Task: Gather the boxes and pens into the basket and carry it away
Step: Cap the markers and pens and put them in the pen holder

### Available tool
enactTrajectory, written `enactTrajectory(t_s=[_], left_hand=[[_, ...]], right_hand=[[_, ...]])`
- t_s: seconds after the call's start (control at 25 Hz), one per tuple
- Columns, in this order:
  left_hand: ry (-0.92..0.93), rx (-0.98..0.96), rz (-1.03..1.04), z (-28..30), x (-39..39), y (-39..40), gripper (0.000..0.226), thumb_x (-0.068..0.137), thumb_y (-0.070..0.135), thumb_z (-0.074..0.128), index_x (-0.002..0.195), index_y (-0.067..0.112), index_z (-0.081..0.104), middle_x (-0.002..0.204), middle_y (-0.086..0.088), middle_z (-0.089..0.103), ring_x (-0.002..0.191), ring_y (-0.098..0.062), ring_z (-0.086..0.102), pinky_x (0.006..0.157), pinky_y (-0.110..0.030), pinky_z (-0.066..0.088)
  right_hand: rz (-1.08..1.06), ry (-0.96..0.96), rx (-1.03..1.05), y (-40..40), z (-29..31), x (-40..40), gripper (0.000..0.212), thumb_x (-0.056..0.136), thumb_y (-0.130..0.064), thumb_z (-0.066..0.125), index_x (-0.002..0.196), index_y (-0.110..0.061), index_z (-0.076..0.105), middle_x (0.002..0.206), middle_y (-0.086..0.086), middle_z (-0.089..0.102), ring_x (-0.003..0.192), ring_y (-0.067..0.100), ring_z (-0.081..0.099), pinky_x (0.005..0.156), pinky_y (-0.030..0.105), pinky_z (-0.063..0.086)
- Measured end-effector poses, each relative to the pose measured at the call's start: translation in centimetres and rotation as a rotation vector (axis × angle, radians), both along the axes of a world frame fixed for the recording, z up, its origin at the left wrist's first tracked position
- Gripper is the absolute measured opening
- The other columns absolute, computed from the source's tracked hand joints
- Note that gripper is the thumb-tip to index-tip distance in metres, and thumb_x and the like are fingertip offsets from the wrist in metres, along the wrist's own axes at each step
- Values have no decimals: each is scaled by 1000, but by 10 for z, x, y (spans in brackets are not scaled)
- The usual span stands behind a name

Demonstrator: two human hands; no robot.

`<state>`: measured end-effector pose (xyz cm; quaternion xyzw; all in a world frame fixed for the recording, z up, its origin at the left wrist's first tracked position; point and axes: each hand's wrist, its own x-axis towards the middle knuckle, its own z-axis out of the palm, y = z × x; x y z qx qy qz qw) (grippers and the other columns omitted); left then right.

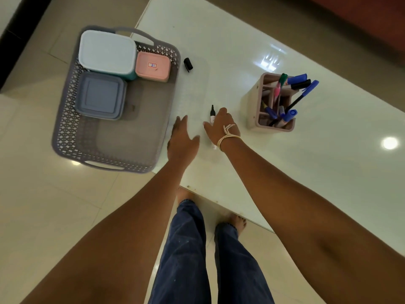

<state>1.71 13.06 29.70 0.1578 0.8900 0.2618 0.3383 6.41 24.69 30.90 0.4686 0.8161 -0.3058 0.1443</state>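
Note:
A grey lattice basket (pixel 65 119) sits at the table's left edge and holds three lidded boxes: a white-lidded teal box (pixel 107 51), a pink box (pixel 161 72) and a blue-grey box (pixel 99 96). A beige pen holder (pixel 248 106) at the right is full of pens (pixel 297 79). An uncapped white marker (pixel 212 115) lies on the table under my right hand (pixel 221 126). That hand covers the marker's middle with the thumb out to the left; its grip is hidden. My left hand (pixel 182 139) hovers open beside the basket's right wall.
A black cap (pixel 188 64) lies on the white table (pixel 241 51) just right of the basket. The basket overhangs the table's left edge above the tiled floor (pixel 43 216). My legs and bare feet stand at the table's near corner.

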Motion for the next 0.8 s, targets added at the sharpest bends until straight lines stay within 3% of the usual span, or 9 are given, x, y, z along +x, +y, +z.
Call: enactTrajectory(t_s=[0.16, 0.36, 0.56, 0.64, 0.8], left_hand=[[-36, -91, -140, -3, -18, 11, 85, 94, 39, 56, 155, 26, -2, 164, 2, -8, 152, -21, -3, 121, -53, 14], [-210, -266, -256, 8, -30, 27, 107, 84, 66, 52, 152, 22, -18, 158, -3, -30, 148, -25, -22, 118, -53, -1], [-323, -311, -345, 14, -41, 28, 108, 85, 64, 52, 150, 23, -24, 155, -3, -37, 146, -25, -28, 118, -53, -3], [-398, -301, -338, 15, -47, 30, 107, 87, 60, 54, 150, 24, -25, 155, -3, -37, 145, -25, -30, 118, -53, -3], [-498, -323, -346, 19, -61, 36, 104, 90, 56, 53, 151, 22, -23, 157, -5, -33, 145, -26, -29, 119, -47, -3]], right_hand=[[-60, -8, 50, 5, -8, -24, 34, 94, -28, 43, 116, -2, 43, 111, 16, 61, 97, 37, 63, 72, 35, 44], [-154, 228, 72, 32, 3, -84, 26, 95, -23, 41, 110, -2, 45, 90, 8, 53, 78, 25, 56, 64, 32, 39], [-75, 192, 25, 54, 3, -143, 39, 95, -28, 51, 129, -13, 41, 122, 11, 52, 102, 30, 59, 79, 35, 46], [-15, 119, 17, 58, -6, -149, 41, 94, -34, 52, 129, -15, 42, 124, 13, 50, 109, 34, 59, 87, 39, 48], [-90, 138, -8, 47, -18, -137, 39, 95, -40, 49, 123, -12, 47, 119, 13, 56, 108, 35, 59, 86, 40, 49]])
